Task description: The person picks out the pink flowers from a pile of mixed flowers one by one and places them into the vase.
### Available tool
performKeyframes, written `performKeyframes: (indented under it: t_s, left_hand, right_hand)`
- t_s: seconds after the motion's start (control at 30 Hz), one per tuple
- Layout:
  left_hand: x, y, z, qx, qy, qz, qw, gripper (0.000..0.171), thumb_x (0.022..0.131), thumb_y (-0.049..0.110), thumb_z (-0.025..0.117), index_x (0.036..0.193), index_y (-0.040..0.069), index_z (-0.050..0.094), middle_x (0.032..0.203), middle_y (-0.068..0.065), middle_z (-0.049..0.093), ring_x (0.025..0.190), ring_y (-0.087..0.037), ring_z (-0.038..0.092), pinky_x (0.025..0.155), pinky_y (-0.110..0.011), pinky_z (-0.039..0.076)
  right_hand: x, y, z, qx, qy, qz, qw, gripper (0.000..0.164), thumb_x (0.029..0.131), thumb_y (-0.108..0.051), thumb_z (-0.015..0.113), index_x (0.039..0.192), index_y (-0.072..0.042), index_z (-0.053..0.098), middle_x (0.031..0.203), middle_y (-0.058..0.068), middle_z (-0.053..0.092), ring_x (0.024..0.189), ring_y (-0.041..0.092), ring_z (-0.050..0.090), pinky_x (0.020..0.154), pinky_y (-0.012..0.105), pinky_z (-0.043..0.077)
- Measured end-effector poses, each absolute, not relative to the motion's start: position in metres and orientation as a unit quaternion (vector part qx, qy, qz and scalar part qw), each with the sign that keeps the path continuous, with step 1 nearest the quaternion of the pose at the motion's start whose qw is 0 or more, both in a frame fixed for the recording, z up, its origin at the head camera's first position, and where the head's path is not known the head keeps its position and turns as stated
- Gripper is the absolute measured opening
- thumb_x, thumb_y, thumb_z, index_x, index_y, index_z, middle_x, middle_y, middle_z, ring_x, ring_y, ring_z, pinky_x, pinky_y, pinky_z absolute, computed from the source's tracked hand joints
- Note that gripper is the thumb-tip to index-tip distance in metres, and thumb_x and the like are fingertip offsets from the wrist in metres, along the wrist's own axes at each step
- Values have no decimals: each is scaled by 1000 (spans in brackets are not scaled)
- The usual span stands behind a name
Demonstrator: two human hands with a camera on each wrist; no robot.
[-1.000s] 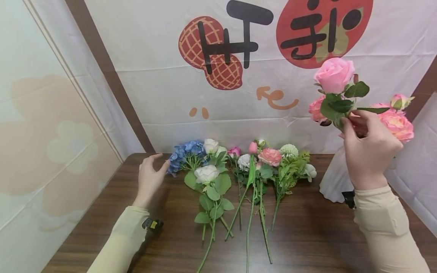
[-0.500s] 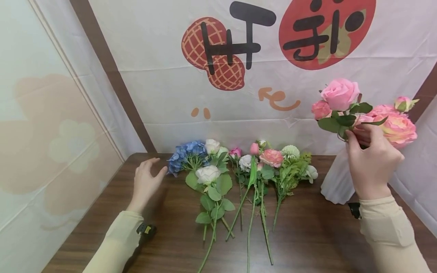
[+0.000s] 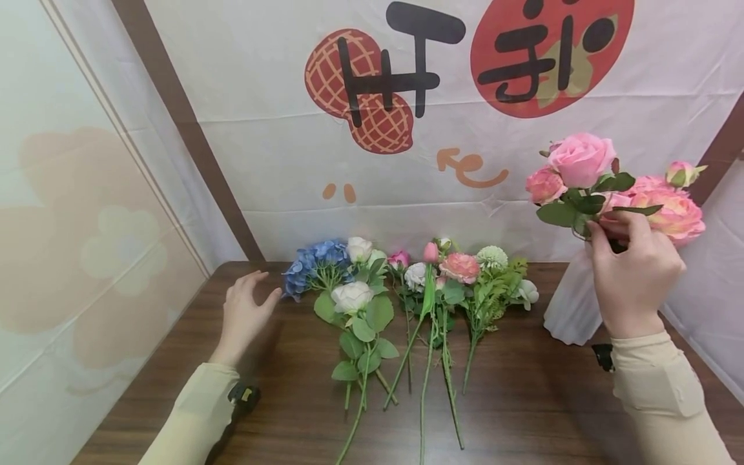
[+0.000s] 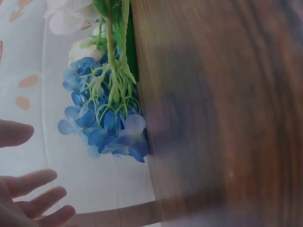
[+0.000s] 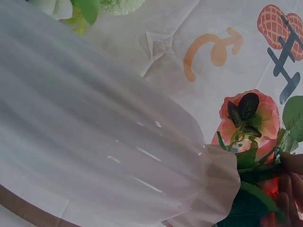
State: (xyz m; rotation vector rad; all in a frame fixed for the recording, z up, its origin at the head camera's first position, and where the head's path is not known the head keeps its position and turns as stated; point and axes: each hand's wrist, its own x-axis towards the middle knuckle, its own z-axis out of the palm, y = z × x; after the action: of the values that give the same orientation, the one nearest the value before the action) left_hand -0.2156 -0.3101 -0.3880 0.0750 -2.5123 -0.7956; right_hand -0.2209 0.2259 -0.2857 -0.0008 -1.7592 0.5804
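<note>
On the right, my right hand (image 3: 636,278) pinches the stem of a pink rose (image 3: 581,160) over the mouth of a ribbed white vase (image 3: 572,310). Coral-pink peonies (image 3: 671,210) stand in the vase around the rose. The right wrist view shows the vase (image 5: 118,132) with its wavy rim and stems at the mouth; the rose's lower stem is hidden. My left hand (image 3: 247,320) holds nothing, its fingers relaxed, just left of a blue hydrangea (image 3: 316,265). In the left wrist view its fingers (image 4: 40,182) are spread apart from the hydrangea (image 4: 102,127).
Several artificial flowers lie across the middle of the brown wooden table (image 3: 261,426): a white rose (image 3: 351,297), a pink tulip (image 3: 431,252), a coral peony (image 3: 460,267) and a green pompon flower (image 3: 492,257). A printed cloth (image 3: 261,161) hangs behind.
My right hand has lowered the pink rose toward the vase, mostly in the first half second. My left hand has drawn slightly left, away from the hydrangea.
</note>
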Motion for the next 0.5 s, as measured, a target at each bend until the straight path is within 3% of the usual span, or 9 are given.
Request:
performKeyframes:
  t_s: [0.1,0.5]
  left_hand:
    - [-214,-313,-388,26,-924,-287,252,49,89,26,62,129,-1,53,139,-25,44,123,-48,36,94,-63,26]
    - [-208,-325,-388,35,-926,-272,258,49,89,26,62,128,-2,53,138,-26,45,122,-49,36,90,-65,27]
  right_hand:
    - [-221,228,-287,5,-752,247,611,31,84,-27,71,96,1,69,82,24,67,75,44,55,67,54,36]
    - [-221,230,-293,12,-754,254,606,26,86,-24,69,91,2,70,80,21,69,70,40,55,66,51,35]
